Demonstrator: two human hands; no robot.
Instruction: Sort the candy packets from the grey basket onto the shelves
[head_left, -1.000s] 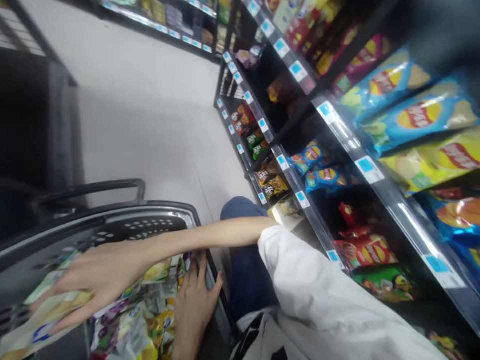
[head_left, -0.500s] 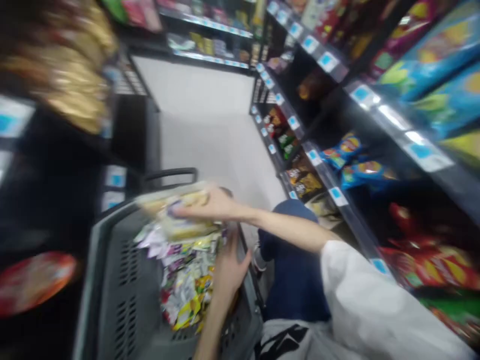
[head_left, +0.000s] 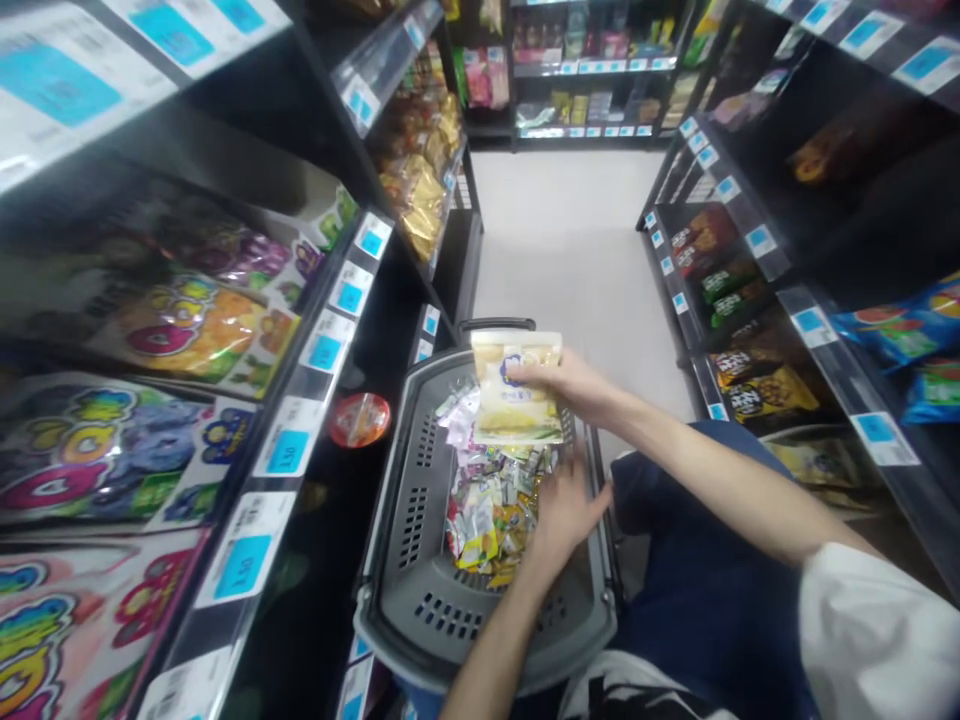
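My right hand [head_left: 579,388] grips a pale yellow snack bag [head_left: 519,405] by its right side, thumb across the front with its dark blue logo. The bag is held up over the far part of a grey shopping basket [head_left: 431,622]. Inside lies a heap of small wrapped packets [head_left: 480,510] in white, purple, yellow and orange. Low in the basket, at the right edge of the heap, my left hand [head_left: 564,512] is open, its thumb spread toward the basket's right wall. Its fingertips are over the packets; whether they touch them I cannot tell.
Shelves with large snack bags [head_left: 202,325] and price tags [head_left: 289,450] stand close on the left. A red-rimmed round pack [head_left: 361,420] sits beside the basket. On the right, shelves hold brown bags [head_left: 765,390] and blue bags [head_left: 930,345]. A pale floor [head_left: 559,235] runs between.
The view has swung left, bringing the left shelf into sight. The yellow bag, tilted and blurred before, now stands more upright with its front showing. My left hand stays in the basket.
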